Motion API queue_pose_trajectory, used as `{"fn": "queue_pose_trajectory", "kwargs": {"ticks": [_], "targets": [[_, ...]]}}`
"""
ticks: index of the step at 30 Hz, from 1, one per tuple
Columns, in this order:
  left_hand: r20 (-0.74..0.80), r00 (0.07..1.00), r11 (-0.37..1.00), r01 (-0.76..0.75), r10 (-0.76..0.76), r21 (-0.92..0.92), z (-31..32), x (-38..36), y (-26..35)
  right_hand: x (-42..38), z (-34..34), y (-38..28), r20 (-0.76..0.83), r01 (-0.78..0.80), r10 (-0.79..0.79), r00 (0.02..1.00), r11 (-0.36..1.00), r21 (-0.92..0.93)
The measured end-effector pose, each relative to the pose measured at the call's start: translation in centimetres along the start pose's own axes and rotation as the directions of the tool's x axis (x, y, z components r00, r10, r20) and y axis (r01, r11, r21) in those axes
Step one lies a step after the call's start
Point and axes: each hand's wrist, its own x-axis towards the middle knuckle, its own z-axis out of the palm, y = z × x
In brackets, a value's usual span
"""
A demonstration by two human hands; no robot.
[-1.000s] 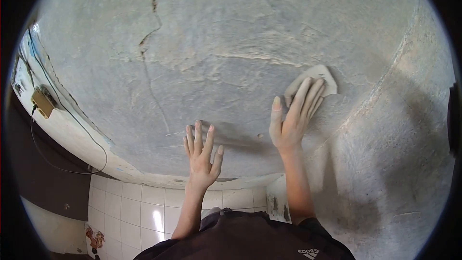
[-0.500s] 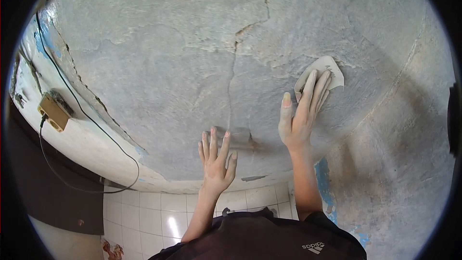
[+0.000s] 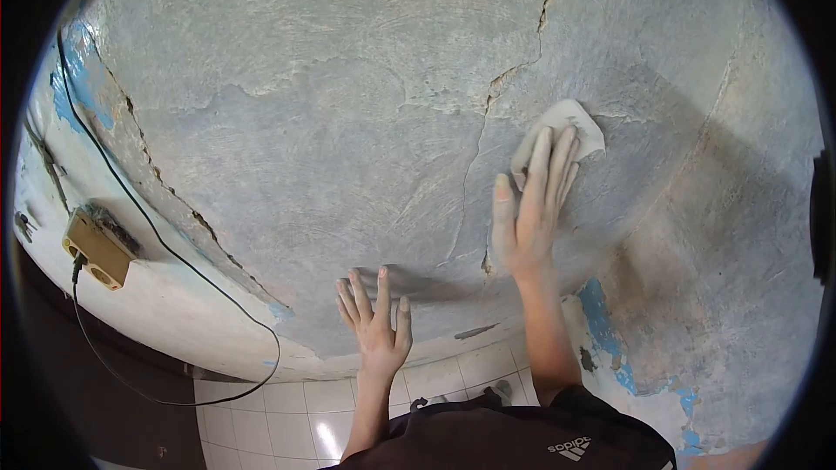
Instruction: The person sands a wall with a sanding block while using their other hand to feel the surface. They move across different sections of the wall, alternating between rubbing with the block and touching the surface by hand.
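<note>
My right hand (image 3: 531, 218) lies with its fingers stretched over a pale, torn-edged sheet of sandpaper (image 3: 585, 124), holding it flat against the grey plastered wall (image 3: 331, 165). White dust coats the fingers, and the thumb sticks out to the left of the sheet. Lower on the left, my left hand (image 3: 374, 331) is open and holds nothing, its dusty fingers spread and pointing up at the wall, with a shadow beside them. Between the two hands a thin crack (image 3: 475, 152) runs down the plaster, ending near a small chipped hole (image 3: 487, 263).
At the left, a beige power socket (image 3: 96, 248) with a plug in it is fixed to the wall. A black cable (image 3: 170, 248) loops down from above. Blue paint patches (image 3: 601, 318) show near the right corner. Below lies a white tiled floor (image 3: 279, 435).
My right hand and the sandpaper have shifted slightly left over the wall. My left hand sits lower in view. The view has turned, so the crack appears further right.
</note>
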Motion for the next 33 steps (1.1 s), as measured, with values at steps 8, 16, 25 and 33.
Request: {"fn": "queue_pose_trajectory", "kwargs": {"ticks": [8, 16, 25, 33], "targets": [[0.027, 1.0, 1.0, 0.011, -0.01, -0.022, -0.9, -0.4, 0.0, -13.9, 6.1, -1.8, 0.269, 0.117, -0.094, 0.958, 0.991, -0.072], [0.021, 1.0, 0.997, 0.001, 0.0, -0.072, -0.1, -0.6, -0.4, 1.1, 1.9, -4.7, 0.077, 0.143, -0.14, 0.987, 0.989, -0.027], [0.043, 0.998, 0.997, 0.05, -0.047, -0.064, 0.7, -0.9, 0.6, -14.5, 4.1, -4.0, 0.399, -0.009, 0.005, 0.917, 1.0, 0.01], [-0.016, 0.998, 0.995, 0.062, -0.064, -0.081, 1.7, -0.6, 2.5, -2.8, 1.1, -3.6, 0.207, 0.042, -0.051, 0.977, 0.998, 0.048]]}}
